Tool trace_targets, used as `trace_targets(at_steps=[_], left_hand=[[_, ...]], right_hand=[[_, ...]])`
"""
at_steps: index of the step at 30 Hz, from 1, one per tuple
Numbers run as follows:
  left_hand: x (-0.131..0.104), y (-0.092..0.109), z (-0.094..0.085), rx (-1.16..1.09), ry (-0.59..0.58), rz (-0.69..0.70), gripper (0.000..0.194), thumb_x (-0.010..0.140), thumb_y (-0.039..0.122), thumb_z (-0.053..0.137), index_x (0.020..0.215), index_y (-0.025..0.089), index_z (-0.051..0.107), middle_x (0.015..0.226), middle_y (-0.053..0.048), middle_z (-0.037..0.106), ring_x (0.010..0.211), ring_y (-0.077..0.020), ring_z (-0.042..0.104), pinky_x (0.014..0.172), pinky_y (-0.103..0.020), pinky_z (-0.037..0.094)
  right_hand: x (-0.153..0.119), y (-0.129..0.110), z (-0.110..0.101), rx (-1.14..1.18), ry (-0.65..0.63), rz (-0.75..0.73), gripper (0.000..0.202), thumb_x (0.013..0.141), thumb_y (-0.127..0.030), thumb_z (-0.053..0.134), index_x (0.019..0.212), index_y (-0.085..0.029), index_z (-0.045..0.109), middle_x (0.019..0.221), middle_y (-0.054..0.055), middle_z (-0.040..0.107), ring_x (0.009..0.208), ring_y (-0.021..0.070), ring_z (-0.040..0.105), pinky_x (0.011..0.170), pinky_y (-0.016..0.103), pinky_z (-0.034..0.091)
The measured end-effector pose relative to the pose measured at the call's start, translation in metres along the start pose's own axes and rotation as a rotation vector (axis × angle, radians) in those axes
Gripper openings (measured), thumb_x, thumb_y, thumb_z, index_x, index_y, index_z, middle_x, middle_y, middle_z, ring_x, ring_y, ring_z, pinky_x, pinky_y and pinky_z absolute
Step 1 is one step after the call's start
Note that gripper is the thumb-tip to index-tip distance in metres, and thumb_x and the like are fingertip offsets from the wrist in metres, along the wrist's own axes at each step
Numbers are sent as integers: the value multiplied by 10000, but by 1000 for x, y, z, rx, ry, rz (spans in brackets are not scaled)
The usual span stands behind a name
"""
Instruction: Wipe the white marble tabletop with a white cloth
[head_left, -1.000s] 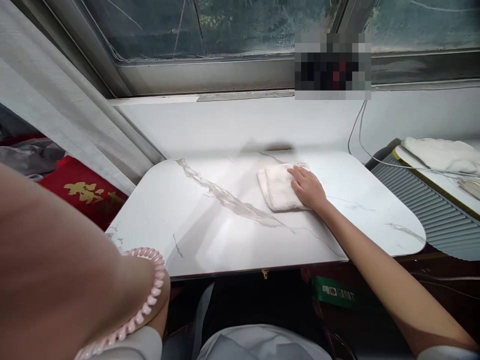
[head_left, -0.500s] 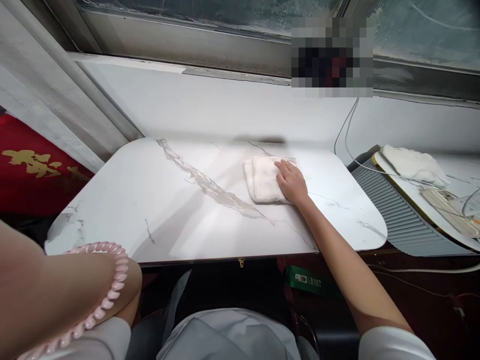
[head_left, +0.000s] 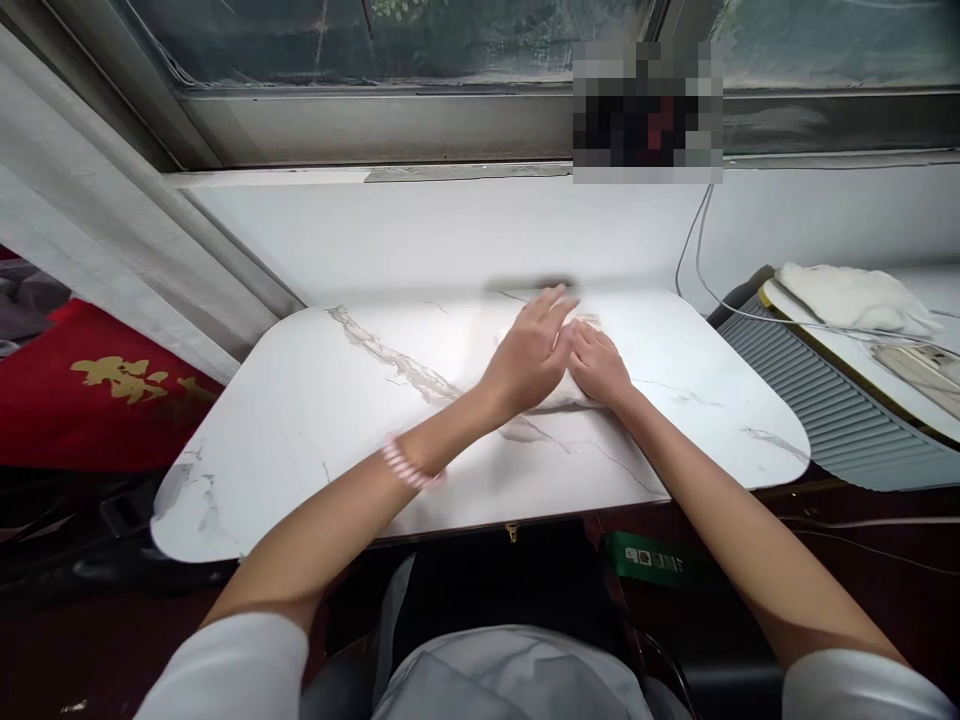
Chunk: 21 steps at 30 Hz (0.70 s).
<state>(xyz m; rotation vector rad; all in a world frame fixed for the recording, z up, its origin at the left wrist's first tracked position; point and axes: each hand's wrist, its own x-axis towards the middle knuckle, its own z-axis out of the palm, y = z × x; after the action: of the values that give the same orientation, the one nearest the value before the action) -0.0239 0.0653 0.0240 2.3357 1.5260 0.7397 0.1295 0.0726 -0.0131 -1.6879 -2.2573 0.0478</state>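
A folded white cloth [head_left: 566,397] lies on the white marble-patterned table [head_left: 300,400], mostly covered by my hands. My right hand [head_left: 598,362] rests on the cloth's right part, fingers bent together over it. Above the cloth, my left hand [head_left: 531,345] has its fingers raised and somewhat apart, with its thumb side close to my right fingers. Nothing shows in my left hand, though it is slightly blurred. A pink coiled band [head_left: 409,463] circles my left wrist.
To the right, a second table [head_left: 832,350] with a ribbed side bears another white cloth [head_left: 859,295] and a beige power strip [head_left: 926,370]. Thin cables [head_left: 701,240] hang by the wall. A grey curtain [head_left: 112,210] and red fabric [head_left: 97,400] are at left.
My left arm has swung from the lower left to the middle, bringing my left hand over the cloth. My right hand stays on the cloth. The view has shifted slightly.
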Motion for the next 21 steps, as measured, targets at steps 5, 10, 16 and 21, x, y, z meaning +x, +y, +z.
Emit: trace_targets(at_steps=[5, 10, 16, 21], left_hand=[[-10, 15, 30, 235, -89, -34, 503, 995, 245, 297, 1445, 29, 359, 1541, -207, 316, 1459, -290, 214, 1194, -457, 179], [-58, 39, 40, 270, -134, 40, 539, 985, 284, 281, 1460, 39, 351, 1533, -195, 338, 1447, -292, 249, 1200, -465, 187], [-93, 56, 46, 259, -120, 159, 555, 972, 320, 302, 1452, 52, 377, 1517, -217, 354, 1441, -333, 249, 1175, -511, 238], [-22, 46, 58, 307, -195, 143, 551, 985, 301, 303, 1462, 29, 351, 1512, -234, 353, 1428, -325, 292, 1177, -478, 224]], right_hand=[[-28, -3, -1, -23, 46, -5, 518, 950, -269, 251, 1412, -165, 461, 1508, 115, 427, 1406, 249, 353, 1119, 469, 312], [-96, -13, -14, -13, 53, 11, 549, 959, -308, 225, 1451, -162, 419, 1519, 137, 400, 1408, 267, 353, 1111, 504, 326], [-135, -10, -19, 71, 21, 36, 559, 966, -337, 236, 1509, -240, 327, 1552, 100, 344, 1463, 247, 225, 1125, 537, 328], [-64, 28, -9, 61, 40, 117, 548, 956, -299, 238, 1432, -126, 449, 1524, 136, 393, 1442, 257, 288, 1162, 491, 280]])
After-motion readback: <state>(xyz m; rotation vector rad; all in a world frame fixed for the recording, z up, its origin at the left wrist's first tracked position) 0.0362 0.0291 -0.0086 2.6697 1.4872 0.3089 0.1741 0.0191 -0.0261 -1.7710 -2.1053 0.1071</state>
